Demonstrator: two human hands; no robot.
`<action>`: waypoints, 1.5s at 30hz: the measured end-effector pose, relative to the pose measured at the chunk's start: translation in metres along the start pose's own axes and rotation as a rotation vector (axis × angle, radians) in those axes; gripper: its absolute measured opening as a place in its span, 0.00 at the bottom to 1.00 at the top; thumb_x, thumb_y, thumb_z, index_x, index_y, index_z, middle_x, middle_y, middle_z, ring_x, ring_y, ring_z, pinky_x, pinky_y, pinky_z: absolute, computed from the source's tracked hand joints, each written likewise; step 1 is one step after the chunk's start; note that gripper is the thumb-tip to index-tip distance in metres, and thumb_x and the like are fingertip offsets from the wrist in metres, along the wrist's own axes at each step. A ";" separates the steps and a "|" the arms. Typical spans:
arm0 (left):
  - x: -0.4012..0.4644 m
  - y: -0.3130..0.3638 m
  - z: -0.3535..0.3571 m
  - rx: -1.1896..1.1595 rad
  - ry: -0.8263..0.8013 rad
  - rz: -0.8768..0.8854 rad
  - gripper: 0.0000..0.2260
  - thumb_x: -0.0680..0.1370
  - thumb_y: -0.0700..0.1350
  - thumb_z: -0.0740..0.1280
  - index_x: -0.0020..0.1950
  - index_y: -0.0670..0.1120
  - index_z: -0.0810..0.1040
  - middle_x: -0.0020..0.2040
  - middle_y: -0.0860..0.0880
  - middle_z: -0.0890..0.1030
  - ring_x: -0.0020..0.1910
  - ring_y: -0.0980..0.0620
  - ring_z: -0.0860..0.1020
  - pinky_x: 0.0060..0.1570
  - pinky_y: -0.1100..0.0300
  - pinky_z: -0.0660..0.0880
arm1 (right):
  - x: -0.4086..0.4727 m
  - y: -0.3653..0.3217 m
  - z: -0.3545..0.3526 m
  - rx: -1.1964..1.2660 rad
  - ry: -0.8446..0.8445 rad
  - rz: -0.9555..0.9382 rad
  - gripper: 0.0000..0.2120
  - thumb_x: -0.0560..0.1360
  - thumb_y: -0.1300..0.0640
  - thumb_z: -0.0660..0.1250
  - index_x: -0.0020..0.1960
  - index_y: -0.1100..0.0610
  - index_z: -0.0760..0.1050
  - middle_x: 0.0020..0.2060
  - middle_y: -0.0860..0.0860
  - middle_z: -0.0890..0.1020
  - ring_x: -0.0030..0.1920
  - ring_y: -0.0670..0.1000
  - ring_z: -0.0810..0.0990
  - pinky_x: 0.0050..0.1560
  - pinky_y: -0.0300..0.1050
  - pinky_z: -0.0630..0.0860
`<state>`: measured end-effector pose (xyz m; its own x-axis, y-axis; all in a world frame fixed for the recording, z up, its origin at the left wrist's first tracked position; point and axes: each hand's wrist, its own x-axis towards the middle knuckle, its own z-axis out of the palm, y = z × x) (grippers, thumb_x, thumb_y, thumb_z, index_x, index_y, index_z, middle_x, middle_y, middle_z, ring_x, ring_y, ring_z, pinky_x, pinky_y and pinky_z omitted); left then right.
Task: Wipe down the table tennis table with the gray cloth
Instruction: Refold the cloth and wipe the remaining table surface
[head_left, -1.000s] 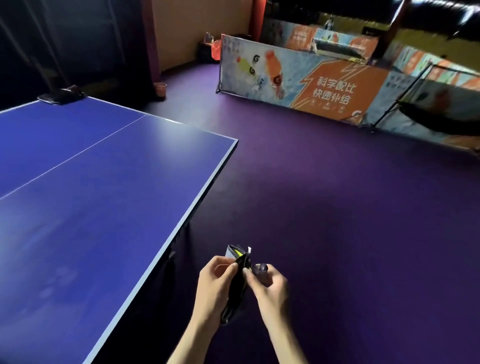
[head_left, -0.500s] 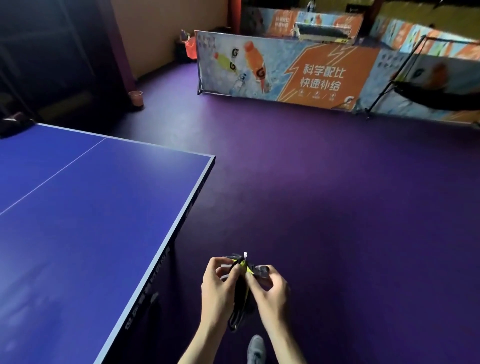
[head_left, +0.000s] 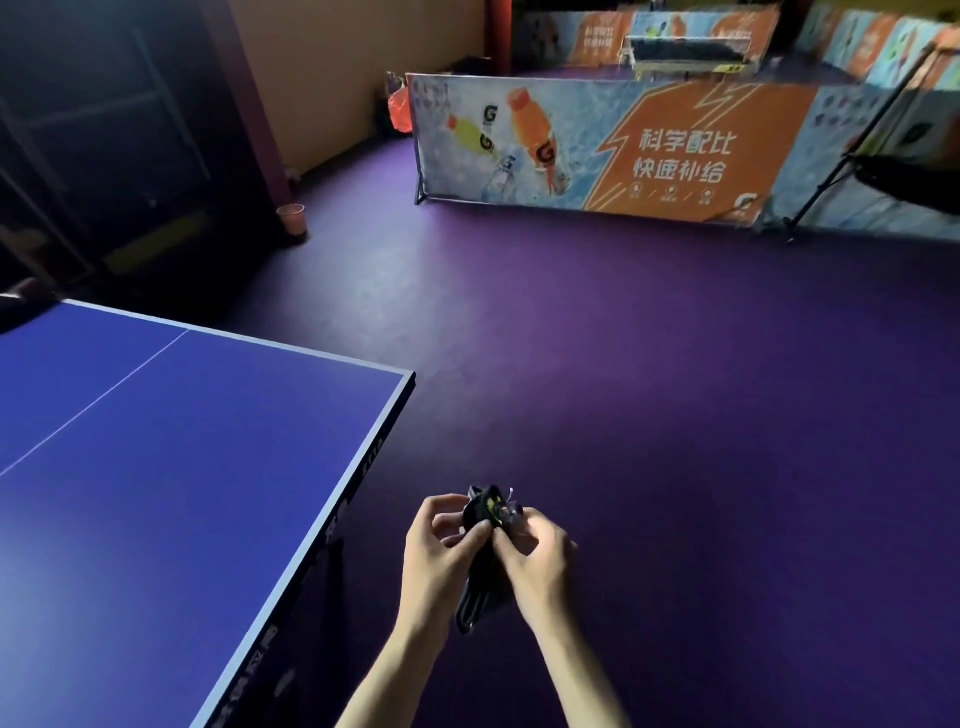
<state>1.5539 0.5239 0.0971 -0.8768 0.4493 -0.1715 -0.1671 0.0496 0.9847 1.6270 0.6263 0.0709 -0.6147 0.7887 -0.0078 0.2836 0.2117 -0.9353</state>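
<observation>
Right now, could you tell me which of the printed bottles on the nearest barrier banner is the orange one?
The orange bottle is the tallest, uppermost of the three, right of the yellow-green bottle and above the clear bottle.

We are seeing two bare forearms, no sleeves showing, left hand (head_left: 441, 551) and right hand (head_left: 540, 561) wearing no gloves, rings or watch

"科学配比 快速补给" on orange banner (head_left: 675, 150)

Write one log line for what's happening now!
hands: left hand, right hand pinch gray cloth | cloth: off table | wiping: not started
</observation>
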 end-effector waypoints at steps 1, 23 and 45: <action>0.014 0.000 0.009 0.007 0.004 -0.002 0.12 0.75 0.39 0.77 0.54 0.48 0.80 0.46 0.45 0.86 0.43 0.47 0.85 0.41 0.56 0.79 | 0.015 0.003 -0.001 0.006 0.013 0.010 0.06 0.73 0.57 0.76 0.45 0.47 0.82 0.37 0.38 0.86 0.39 0.39 0.84 0.42 0.43 0.80; 0.448 0.037 0.171 -0.074 -0.185 -0.151 0.08 0.74 0.32 0.75 0.51 0.41 0.83 0.43 0.42 0.86 0.41 0.50 0.82 0.43 0.55 0.77 | 0.456 0.011 -0.015 0.184 0.300 0.221 0.14 0.73 0.64 0.76 0.52 0.47 0.81 0.43 0.47 0.85 0.43 0.48 0.85 0.46 0.60 0.84; 0.878 0.146 0.277 0.040 0.213 0.058 0.08 0.75 0.30 0.72 0.48 0.41 0.87 0.55 0.51 0.87 0.50 0.58 0.85 0.53 0.60 0.78 | 0.959 0.033 -0.021 0.307 -0.120 0.432 0.19 0.75 0.70 0.65 0.57 0.52 0.85 0.53 0.52 0.87 0.52 0.49 0.86 0.54 0.48 0.85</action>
<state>0.8846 1.1728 0.0992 -0.9605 0.2541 -0.1132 -0.0995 0.0661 0.9928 1.0626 1.4016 0.0402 -0.5748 0.6911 -0.4381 0.3122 -0.3097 -0.8981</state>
